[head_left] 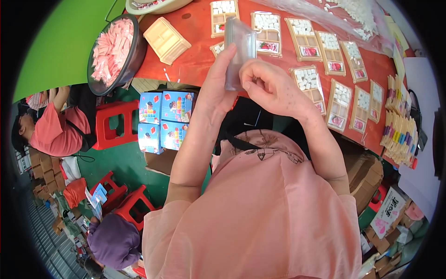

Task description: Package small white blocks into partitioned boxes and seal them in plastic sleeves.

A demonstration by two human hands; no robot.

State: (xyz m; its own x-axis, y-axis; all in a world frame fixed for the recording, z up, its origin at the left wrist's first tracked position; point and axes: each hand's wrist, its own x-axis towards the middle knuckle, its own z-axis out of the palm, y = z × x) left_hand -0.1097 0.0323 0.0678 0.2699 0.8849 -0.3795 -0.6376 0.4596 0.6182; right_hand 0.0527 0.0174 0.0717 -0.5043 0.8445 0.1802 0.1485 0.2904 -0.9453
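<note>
My left hand (pixel 219 79) grips a stack of clear plastic bags (pixel 242 42), held upright above the near edge of the red table, thumb along its left side. My right hand (pixel 274 90) is curled, its fingers pinched against the lower right edge of the bags; the fingertips are partly hidden. Beyond the bags lie beige compartment trays, one with white pieces (pixel 267 35) and a packet picturing a strawberry. Another filled tray (pixel 307 86) lies right of my right hand. A tray without filling (pixel 167 41) sits to the left.
A dark basin (pixel 134 51) of pink packets stands at the table's left. Blue boxes (pixel 162 122) are stacked below the near edge. Bundled wooden sticks (pixel 399 125) line the right end, and loose white pieces (pixel 355 16) lie far right. Red stools (pixel 109 125) and other people are at left.
</note>
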